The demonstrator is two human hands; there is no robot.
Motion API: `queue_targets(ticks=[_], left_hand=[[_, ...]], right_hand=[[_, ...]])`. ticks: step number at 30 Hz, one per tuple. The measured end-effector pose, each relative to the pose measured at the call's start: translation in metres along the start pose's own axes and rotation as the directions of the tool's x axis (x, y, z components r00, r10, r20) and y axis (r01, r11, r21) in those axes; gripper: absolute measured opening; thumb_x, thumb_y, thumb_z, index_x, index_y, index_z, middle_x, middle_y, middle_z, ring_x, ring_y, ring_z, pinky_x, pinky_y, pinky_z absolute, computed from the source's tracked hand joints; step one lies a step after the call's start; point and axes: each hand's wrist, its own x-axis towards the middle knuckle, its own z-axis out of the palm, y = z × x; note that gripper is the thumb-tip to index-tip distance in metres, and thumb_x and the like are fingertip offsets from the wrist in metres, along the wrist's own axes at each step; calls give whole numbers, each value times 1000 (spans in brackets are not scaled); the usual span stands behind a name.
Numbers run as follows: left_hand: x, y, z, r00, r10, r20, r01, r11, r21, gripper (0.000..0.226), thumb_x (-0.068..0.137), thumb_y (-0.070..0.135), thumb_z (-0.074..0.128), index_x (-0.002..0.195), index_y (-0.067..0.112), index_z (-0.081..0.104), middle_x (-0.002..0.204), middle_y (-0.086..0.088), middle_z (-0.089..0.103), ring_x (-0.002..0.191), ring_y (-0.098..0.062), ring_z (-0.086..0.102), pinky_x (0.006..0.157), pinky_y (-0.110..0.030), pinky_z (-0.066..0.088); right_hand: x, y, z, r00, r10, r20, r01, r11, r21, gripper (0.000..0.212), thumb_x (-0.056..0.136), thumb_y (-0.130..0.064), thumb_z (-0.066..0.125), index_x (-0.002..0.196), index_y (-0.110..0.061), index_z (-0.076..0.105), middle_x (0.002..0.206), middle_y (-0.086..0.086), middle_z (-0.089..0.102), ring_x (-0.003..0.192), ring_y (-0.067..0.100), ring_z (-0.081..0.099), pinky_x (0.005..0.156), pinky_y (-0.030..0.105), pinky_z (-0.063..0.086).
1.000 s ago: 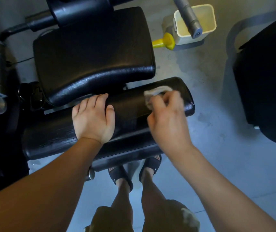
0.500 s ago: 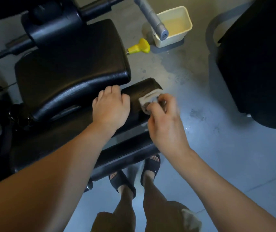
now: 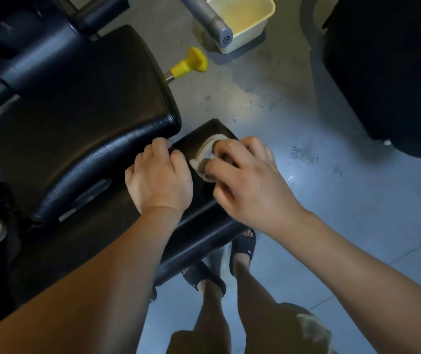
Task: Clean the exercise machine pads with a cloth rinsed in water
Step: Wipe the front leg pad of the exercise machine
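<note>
Wiping the outer end of the narrow pad.

The cloth (image 3: pixel 205 159) lies bunched on the end of the narrow pad (image 3: pixel 199 226), under the right hand (image 3: pixel 250 182), whose curled fingers grip and press it. The left hand (image 3: pixel 160 180) sits just beside, fingers hooked over the pad's far edge, likely to steady it. The pad ends just past the cloth, so a hard outward stroke could slip off the corner and drop the cloth onto the wet floor (image 3: pixel 332 200). There is open room to the right, while the larger pad (image 3: pixel 81 118) crowds the left.

The cloth (image 3: pixel 205 155) is lying on the narrow pad's (image 3: pixel 196 139) right end, under the right hand (image 3: pixel 249 185); the left hand (image 3: pixel 160 180) is gripping the pad's far edge just left of it.
</note>
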Motion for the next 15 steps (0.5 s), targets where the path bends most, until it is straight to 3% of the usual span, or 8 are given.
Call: queue_targets(ticks=[2, 8, 12, 15], left_hand=[[1, -1, 1, 1000, 1, -11, -1, 1000, 11, 34, 98, 38, 32, 117, 27, 58, 107, 4, 66, 103, -21, 58, 94, -43, 37], [2, -3, 5, 999, -1, -38, 2, 1000, 21, 36, 97, 38, 34, 119, 27, 60, 110, 5, 69, 109, -21, 59, 101, -42, 36], [1, -5, 5, 998, 13, -60, -14, 1000, -8, 32, 96, 35, 39, 115, 24, 62, 107, 4, 70, 107, -23, 61, 101, -43, 38], [0, -7, 7, 997, 21, -73, -22, 1000, -11, 33, 95, 34, 40, 114, 21, 64, 105, 1, 71, 104, -25, 61, 98, -43, 39]], right_hand=[[15, 6, -1, 1000, 0, 27, 0, 1000, -25, 27, 89, -19, 60, 114, -25, 70, 124, 0, 58, 104, 28, 44, 87, 34, 29], [56, 14, -8, 991, 34, 126, -31, 999, -22, 42, 87, -21, 54, 125, -28, 69, 119, 1, 59, 100, 32, 47, 84, 47, 44], [47, 12, -22, 968, -90, 235, 81, 996, 46, 35, 80, -24, 55, 109, -24, 74, 109, 0, 58, 95, 24, 47, 83, 41, 40], [53, 14, -21, 931, -179, 317, 169, 984, 59, 37, 84, -22, 52, 113, -28, 74, 113, -3, 56, 99, 21, 47, 87, 31, 29]])
